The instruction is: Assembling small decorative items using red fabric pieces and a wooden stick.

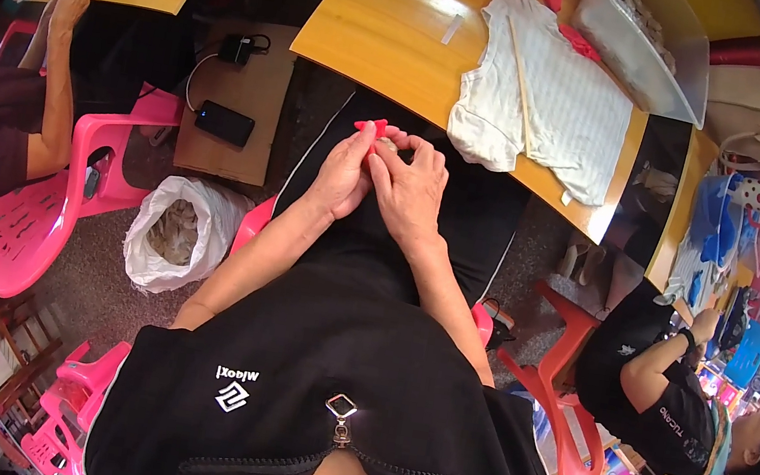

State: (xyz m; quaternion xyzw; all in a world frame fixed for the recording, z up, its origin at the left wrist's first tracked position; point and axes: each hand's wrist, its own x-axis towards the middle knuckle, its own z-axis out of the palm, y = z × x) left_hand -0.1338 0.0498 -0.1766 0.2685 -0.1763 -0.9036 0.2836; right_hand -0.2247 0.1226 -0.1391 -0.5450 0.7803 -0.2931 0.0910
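Over my lap both hands meet, close to the near edge of the wooden table (385, 15). A small bright red piece (376, 126), perhaps cloth or soft plastic, sticks out between my fingers. My left hand (345, 177) is closed on it, thumb pressed along its side. Curled in from the other side, my right hand (412, 193) pinches at the same spot. A small beige bit shows between the fingertips; its kind is hidden. On the table, beyond my right hand, lies a white striped garment (561, 97) with a thin wooden stick (520, 76) on it.
A translucent bin (620, 37) stands at the table's far right. Left of me are an open white sack (181, 236), a pink chair (55, 216) and a cardboard-coloured board with a black phone (224, 123). One person sits at left, another at right on a red chair (560, 386).
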